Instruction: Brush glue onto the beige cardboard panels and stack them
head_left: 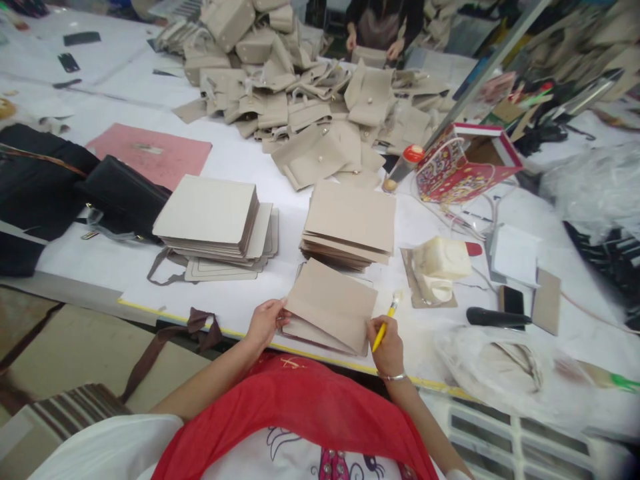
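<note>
My left hand (267, 325) pinches the left edge of a beige panel (333, 303), the top one of a small pile at the table's front edge. In my right hand (387, 347) is a yellow-handled brush (386, 327), its bristles pointing up and away from me. That hand is by the panel's right edge; whether it touches it I cannot tell. Just beyond lies a taller stack of beige panels (350, 217). To its left stands a stack of pale panels (207, 210). Right of the brush, a whitish glue container (443, 260) sits on a piece of board.
A heap of beige bag pieces (300, 93) covers the back. A red paper bag (467, 167) and red-capped bottle (405, 167) stand right of it. Black bags (125, 197) and a pink sheet (155, 153) lie left. A phone (511, 303) lies right. Another person's hands (395, 48) show behind.
</note>
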A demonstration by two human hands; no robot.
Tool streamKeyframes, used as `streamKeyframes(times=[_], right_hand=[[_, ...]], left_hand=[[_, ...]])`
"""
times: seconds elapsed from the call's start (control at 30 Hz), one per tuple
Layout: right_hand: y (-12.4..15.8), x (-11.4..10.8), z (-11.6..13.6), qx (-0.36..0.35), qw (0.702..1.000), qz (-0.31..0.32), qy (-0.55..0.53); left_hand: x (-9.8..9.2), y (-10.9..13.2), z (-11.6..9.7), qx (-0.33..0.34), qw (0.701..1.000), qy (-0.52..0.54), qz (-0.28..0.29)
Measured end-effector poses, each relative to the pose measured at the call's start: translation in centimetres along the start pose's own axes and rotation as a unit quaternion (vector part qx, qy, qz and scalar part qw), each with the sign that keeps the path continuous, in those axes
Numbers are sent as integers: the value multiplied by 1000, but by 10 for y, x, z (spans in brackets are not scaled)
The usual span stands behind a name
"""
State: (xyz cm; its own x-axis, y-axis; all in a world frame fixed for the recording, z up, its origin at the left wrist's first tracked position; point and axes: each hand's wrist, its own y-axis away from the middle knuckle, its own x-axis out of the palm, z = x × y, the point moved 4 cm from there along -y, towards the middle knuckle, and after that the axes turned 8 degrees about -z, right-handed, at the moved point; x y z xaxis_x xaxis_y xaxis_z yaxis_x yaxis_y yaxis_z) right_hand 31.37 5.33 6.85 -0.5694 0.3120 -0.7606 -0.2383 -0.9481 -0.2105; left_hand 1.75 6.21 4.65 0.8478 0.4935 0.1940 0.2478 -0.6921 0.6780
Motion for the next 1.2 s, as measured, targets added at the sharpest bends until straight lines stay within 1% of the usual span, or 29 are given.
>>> streamKeyframes(times=[0.1, 0.17, 0.2, 0.3, 0.33, 0.4, 0.5, 0.63, 0.83, 0.93, 1.07, 1.2], right_hand=[[-6, -2, 0, 2, 1000, -1, 3], [-10, -2, -1, 10, 1000, 3, 0], [-12, -1, -2, 13, 1000, 4, -3], [-15, 4, -6, 21, 1000, 5, -4], [-15, 6, -8, 23, 1000, 5, -2], [-15, 10, -11, 28, 1000, 6, 3], [-16, 13, -13, 30, 999, 5, 9], [-17, 14, -13, 34, 999, 8, 24], [-16, 14, -11, 49, 998, 24, 32], [-16, 15, -10, 56, 997, 32, 33], [-17, 14, -9, 64, 997, 32, 43], [-18, 13, -6, 72, 995, 45, 56]], left_hand=[[-7, 0, 5, 5, 999, -39, 9], [-13, 0, 8, 38, 992, -122, 4], [-15, 0, 9, 65, 982, -176, -3], [-20, -4, 8, 157, 937, -311, -18], [-20, -5, 8, 179, 925, -335, -19], [-19, -8, 8, 200, 910, -364, -15], [-18, -11, 10, 196, 900, -388, -10], [-17, -13, 9, 191, 896, -401, -8], [-14, -8, 6, 195, 886, -420, 1], [-12, -6, 7, 185, 884, -430, -6], [-8, -5, 9, 163, 888, -429, -10], [-8, -5, 9, 160, 883, -440, -27]])
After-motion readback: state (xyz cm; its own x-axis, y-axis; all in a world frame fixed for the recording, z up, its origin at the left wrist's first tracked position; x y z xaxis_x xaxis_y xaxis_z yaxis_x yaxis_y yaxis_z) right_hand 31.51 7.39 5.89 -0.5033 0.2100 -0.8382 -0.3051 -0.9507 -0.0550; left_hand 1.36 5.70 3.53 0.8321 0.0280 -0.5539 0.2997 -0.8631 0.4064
